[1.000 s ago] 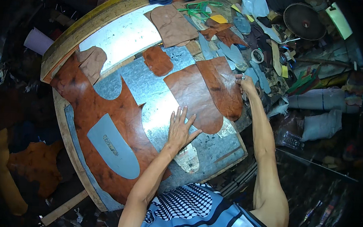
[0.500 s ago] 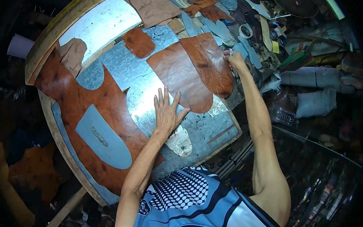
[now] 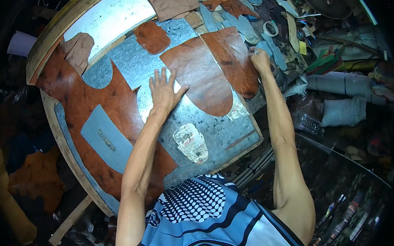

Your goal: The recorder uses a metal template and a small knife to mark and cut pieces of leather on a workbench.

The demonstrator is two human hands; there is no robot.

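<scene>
Fingers spread, my left hand (image 3: 163,94) is over the metal sheet, beside the left edge of a rounded brown leather piece (image 3: 199,78). My right hand (image 3: 261,61) is closed at the right edge of a second, darker brown leather piece (image 3: 234,58), apparently pinching it; the fingertips are partly hidden. A narrow gap shows between these two pieces. Left of my left hand lies a large cut brown hide (image 3: 69,89), with a blue-grey rounded template (image 3: 108,138) on top. Near my body sits a worn pale template (image 3: 190,142).
The metal-topped table (image 3: 218,144) has a raised wooden rim (image 3: 45,39). A small leather piece (image 3: 152,37) and a folded brown one (image 3: 167,3) lie farther back. Templates, scraps and a tape roll (image 3: 270,28) clutter the far right. White sacks (image 3: 344,110) stand beyond.
My right hand and the darker leather piece have shifted right and away, opening a gap between the two pieces. My left hand has slid left and away, off the rounded piece.
</scene>
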